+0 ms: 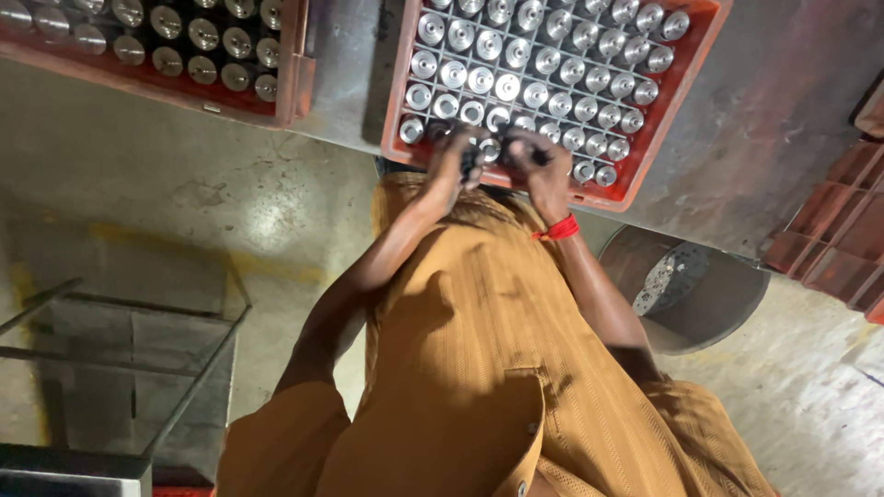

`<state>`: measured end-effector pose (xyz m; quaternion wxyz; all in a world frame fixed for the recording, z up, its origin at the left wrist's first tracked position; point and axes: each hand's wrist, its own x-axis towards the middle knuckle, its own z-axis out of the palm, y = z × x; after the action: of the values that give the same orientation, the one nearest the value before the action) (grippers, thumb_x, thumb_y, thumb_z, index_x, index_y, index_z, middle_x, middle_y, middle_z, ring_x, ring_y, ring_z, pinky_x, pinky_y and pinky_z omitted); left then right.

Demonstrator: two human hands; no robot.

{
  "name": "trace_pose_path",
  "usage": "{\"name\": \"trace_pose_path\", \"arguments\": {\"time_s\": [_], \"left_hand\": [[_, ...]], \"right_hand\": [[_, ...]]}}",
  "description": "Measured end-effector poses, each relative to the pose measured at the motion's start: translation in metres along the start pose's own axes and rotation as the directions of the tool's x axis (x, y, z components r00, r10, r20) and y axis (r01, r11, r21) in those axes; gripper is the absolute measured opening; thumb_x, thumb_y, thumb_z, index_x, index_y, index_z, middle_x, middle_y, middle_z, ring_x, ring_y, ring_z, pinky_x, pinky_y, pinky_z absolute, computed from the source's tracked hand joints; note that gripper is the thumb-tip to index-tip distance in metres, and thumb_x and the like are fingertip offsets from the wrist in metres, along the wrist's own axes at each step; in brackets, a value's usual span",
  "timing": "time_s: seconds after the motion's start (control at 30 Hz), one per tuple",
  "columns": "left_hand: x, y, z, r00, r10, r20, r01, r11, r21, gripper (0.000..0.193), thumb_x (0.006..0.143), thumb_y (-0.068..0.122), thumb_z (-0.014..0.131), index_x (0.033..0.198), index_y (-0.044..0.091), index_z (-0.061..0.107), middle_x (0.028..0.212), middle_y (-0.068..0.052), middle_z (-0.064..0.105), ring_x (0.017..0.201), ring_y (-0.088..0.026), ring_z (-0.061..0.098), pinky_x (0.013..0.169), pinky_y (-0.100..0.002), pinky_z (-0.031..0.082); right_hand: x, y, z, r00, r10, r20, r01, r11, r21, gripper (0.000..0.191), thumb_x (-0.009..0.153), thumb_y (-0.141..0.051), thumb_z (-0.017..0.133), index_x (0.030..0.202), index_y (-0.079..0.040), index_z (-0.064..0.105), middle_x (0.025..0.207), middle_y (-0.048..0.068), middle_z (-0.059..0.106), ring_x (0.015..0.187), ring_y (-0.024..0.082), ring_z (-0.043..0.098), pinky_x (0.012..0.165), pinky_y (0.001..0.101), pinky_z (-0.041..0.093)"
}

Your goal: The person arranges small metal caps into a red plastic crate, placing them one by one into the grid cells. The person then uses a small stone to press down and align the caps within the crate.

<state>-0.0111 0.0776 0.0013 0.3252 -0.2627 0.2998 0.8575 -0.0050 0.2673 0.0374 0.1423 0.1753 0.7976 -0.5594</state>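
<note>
The person's two hands meet at the near edge of a red crate [686, 69] that stands on a grey metal bench [783, 110]. The crate is divided into small cells, and nearly every cell holds an upright round metal part with a shiny top. The left hand [458, 156] is curled narrowly around one small metal part [489, 147], which sits at its fingertips, right over the crate's near rim and the front row of cells. The right hand [543, 166], with a red thread band [558, 229] at the wrist, is bent in from the other side, its fingers closed toward the same part; whether it grips the part or only touches it cannot be told. The two hands are touching or nearly so.

A second red crate [287, 78] of similar parts stands by the bench's far left edge. Below the bench's right side, a round grey tub [727, 304] rests on the concrete floor.
</note>
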Motion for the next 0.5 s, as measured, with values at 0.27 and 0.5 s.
{"name": "trace_pose_path", "arguments": {"time_s": [0.27,0.5], "left_hand": [[0.002,-0.002,-0.029,0.991,0.128,-0.033,-0.126,0.990,0.056,0.027,0.105,0.035,0.065,0.109,0.009,0.059,0.079,-0.001,0.058,0.057,-0.006,0.048,0.045,-0.022,0.033],[0.009,-0.001,-0.008,0.976,0.216,0.010,-0.203,0.903,0.378,0.040,0.107,0.039,0.059,0.130,0.010,0.073,0.079,0.007,0.055,0.059,-0.002,0.049,0.047,-0.018,0.038]], "right_hand": [[0.020,-0.011,-0.007,0.794,-0.568,0.218,0.540,0.494,-0.681,0.025,0.092,-0.002,0.069,0.117,-0.003,0.073,0.104,0.017,0.067,0.095,0.035,0.061,0.082,0.0452,0.050],[0.015,-0.022,-0.014,0.781,-0.596,0.185,0.563,0.544,-0.622,0.052,0.088,-0.021,0.084,0.130,0.004,0.068,0.106,0.020,0.068,0.097,0.037,0.061,0.085,0.0456,0.050]]}}
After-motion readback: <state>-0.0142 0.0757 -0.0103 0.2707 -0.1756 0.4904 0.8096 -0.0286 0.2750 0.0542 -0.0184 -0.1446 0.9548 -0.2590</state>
